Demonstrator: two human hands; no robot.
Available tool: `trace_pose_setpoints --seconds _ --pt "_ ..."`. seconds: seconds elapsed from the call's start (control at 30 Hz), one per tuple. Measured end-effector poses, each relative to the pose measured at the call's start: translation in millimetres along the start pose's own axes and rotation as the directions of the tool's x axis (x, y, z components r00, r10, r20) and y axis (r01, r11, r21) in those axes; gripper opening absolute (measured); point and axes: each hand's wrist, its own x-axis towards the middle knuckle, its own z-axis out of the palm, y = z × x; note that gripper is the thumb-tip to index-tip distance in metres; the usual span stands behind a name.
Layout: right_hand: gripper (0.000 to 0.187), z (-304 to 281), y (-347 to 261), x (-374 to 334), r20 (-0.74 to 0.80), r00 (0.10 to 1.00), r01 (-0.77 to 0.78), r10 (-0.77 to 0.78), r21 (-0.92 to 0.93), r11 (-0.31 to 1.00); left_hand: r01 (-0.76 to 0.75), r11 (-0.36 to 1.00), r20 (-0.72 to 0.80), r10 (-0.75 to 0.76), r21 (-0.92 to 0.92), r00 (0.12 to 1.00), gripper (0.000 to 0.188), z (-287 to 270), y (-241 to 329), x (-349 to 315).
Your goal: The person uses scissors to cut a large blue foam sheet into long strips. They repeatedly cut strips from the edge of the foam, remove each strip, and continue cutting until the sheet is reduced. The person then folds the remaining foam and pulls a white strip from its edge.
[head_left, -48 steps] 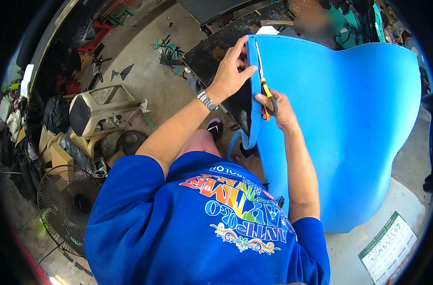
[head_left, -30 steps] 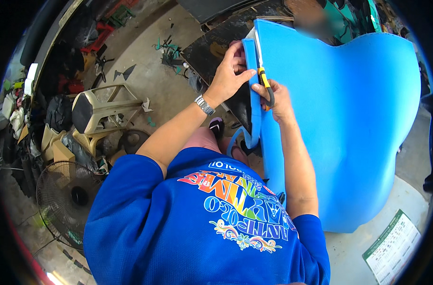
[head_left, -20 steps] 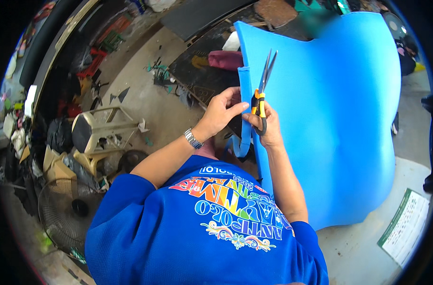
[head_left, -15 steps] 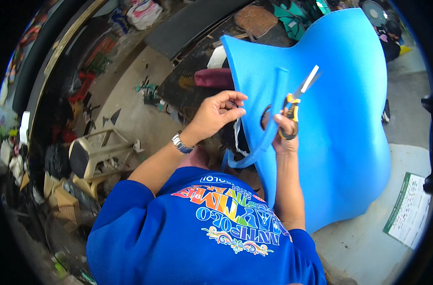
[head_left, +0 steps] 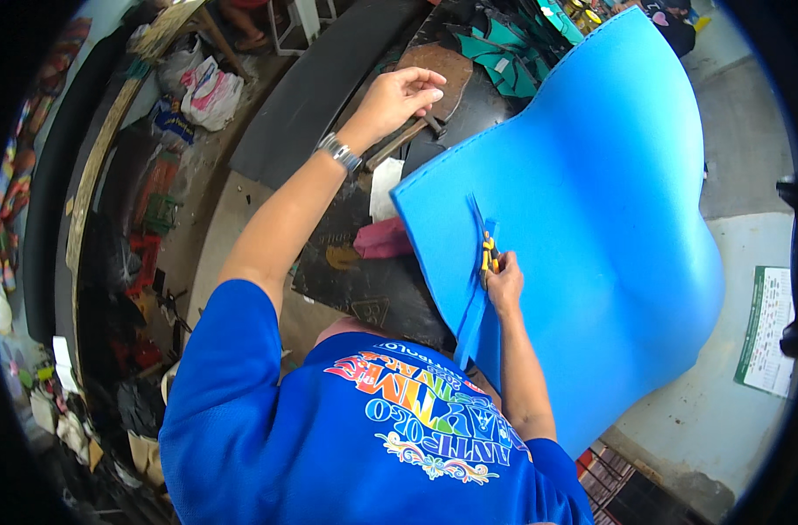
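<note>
My right hand (head_left: 506, 284) grips yellow-and-black-handled scissors (head_left: 487, 254) over a large blue foam sheet (head_left: 609, 219). Their blades point away from me, toward the sheet's far edge. A narrow blue strip (head_left: 474, 322) lies along the sheet beside the scissors and the right hand. My left hand (head_left: 403, 101), with a metal watch at the wrist, is stretched out beyond the sheet with nothing visible in it. Its fingers are loosely bent and apart from the thumb. Close below that hand lies a hammer (head_left: 399, 147) with a wooden handle.
The dark worktable (head_left: 346, 262) carries a brown board (head_left: 442, 70), green cut pieces (head_left: 502, 57), a maroon piece (head_left: 381, 239) and a white sheet (head_left: 384, 188). A long black sheet (head_left: 311, 96) lies beyond at the left. Printed paper (head_left: 766, 332) is at the right.
My left hand has moved away from the strip, out over the far part of the table. The scissors and strip have come down onto the foam sheet. The view has shifted.
</note>
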Motion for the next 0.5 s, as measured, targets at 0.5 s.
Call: trace_pose_setpoints --seconds 0.5 --pt "0.033 0.6 -8.0 0.1 0.041 0.984 -0.179 0.174 0.210 0.961 -0.401 0.364 0.265 0.370 0.841 0.891 0.051 119.1 -147.4 277.9"
